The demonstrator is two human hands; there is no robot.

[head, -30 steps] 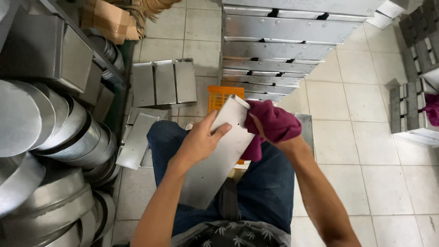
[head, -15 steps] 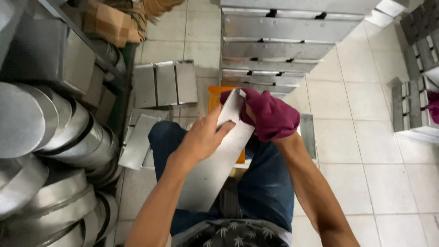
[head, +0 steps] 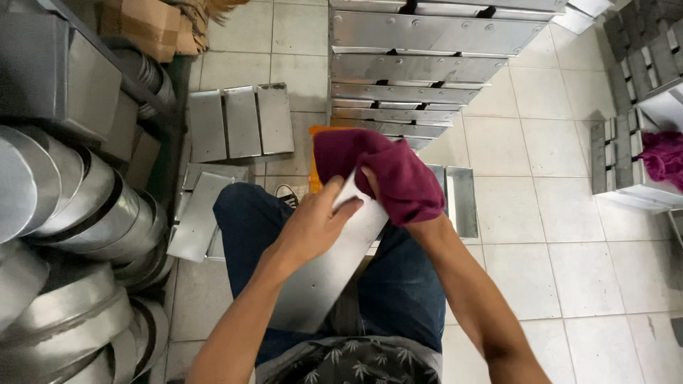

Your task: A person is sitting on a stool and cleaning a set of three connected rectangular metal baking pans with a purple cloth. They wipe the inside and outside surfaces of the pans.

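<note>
Tiles (head: 541, 149) floor the room; left hand (head: 313, 227) grips sheet (head: 320, 277), right hand (head: 384, 186) clutches cloth (head: 398, 171).

Single head cam, looks steeply down, close over lap and tiled floor (head: 569, 270).

Flat sheet-metal panel (head: 334, 263), smooth, dull silver sheen. Maroon cloth (head: 398, 171), soft, matt. Round metal tins (head: 78, 213) left, glossy. Floor tiles (head: 569, 270) smooth, pale.
</note>
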